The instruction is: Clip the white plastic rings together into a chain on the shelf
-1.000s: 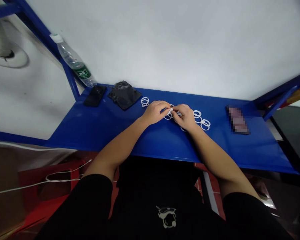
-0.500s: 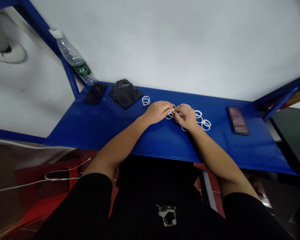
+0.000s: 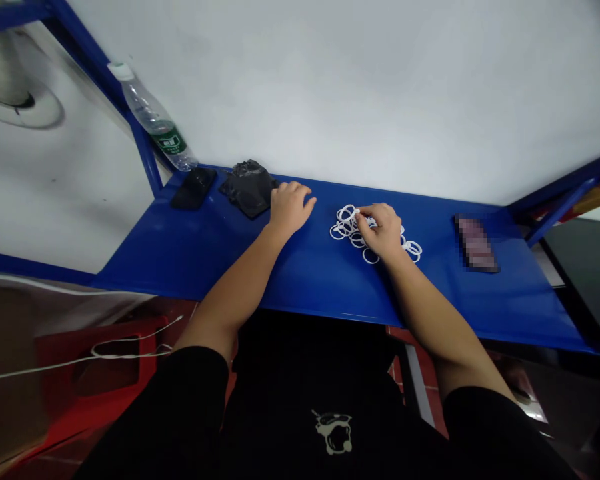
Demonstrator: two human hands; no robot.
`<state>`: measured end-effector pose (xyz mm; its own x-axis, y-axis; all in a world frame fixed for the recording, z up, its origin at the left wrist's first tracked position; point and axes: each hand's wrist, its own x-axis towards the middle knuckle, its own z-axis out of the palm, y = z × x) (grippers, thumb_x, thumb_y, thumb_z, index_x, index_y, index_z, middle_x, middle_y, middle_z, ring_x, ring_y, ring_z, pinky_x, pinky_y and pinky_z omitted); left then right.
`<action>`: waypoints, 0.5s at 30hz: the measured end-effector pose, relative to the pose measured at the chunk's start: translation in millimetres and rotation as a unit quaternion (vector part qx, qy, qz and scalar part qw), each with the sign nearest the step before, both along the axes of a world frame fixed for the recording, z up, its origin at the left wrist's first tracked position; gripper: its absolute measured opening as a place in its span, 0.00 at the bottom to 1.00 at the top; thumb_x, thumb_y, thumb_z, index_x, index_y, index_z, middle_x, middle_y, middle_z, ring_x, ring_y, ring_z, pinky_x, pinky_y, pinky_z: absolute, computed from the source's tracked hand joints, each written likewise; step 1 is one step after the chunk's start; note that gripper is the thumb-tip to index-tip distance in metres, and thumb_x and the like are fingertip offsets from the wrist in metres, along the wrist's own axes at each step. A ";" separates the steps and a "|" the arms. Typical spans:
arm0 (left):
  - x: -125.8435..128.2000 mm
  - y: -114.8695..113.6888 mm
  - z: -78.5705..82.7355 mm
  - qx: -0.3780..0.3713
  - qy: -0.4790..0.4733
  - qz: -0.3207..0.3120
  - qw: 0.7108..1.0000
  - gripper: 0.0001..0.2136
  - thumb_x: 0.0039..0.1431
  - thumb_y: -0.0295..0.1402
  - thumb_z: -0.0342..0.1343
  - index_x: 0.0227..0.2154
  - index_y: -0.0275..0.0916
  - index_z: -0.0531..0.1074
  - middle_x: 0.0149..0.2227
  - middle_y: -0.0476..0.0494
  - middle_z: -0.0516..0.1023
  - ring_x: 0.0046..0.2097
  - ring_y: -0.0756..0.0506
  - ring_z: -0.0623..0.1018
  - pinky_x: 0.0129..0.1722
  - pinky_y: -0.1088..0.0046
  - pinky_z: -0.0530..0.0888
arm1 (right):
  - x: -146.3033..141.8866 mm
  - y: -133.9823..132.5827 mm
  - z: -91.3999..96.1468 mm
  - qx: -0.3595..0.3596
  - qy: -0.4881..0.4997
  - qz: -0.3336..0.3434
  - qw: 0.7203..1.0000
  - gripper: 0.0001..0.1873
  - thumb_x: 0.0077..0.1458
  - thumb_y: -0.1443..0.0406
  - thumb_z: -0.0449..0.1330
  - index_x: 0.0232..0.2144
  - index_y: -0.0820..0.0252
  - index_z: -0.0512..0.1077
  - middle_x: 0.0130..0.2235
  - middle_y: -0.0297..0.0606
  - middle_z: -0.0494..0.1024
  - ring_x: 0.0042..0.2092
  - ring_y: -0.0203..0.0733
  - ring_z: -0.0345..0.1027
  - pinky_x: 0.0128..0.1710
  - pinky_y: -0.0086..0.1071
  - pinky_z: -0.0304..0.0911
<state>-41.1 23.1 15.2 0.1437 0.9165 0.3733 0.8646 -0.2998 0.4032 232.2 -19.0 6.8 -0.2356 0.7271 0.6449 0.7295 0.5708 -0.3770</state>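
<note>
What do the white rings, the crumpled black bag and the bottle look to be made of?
White rings: probably plastic, fairly smooth; evenly white with round outlines.
Black bag: likely thin plastic film, faintly glossy, judging by its creases and highlights.
Bottle: clear, shiny plastic, most likely; its body is see-through.

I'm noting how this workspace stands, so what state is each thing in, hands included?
Black bag: crumpled; opening unclear.
Left hand: loosely curled at the bag's edge; grip hidden.
Right hand: thumb and fingers closed on a white ring.
Other white rings: jumbled, some overlapping.
Bottle: capped, standing.
Phone: lying flat, screen dark.
Pixelated item: lying flat, details hidden.
White cable: loosely looped.
</note>
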 end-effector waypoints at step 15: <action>-2.0 10.8 -15.2 0.040 -0.059 -0.063 0.995 0.09 0.77 0.34 0.59 0.50 0.42 0.85 0.50 0.37 0.87 0.51 0.37 0.84 0.55 0.58 0.78 | -3.7 -2.4 0.4 0.029 0.014 0.016 0.999 0.15 0.70 0.63 0.58 0.53 0.50 0.81 0.45 0.42 0.87 0.47 0.54 0.79 0.52 0.52 0.72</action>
<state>-43.1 33.9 0.1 0.2067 0.8610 0.4647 0.7659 -0.4379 0.4707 228.5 -21.4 7.2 -0.2392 0.6804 0.6927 0.7004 0.6150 -0.3622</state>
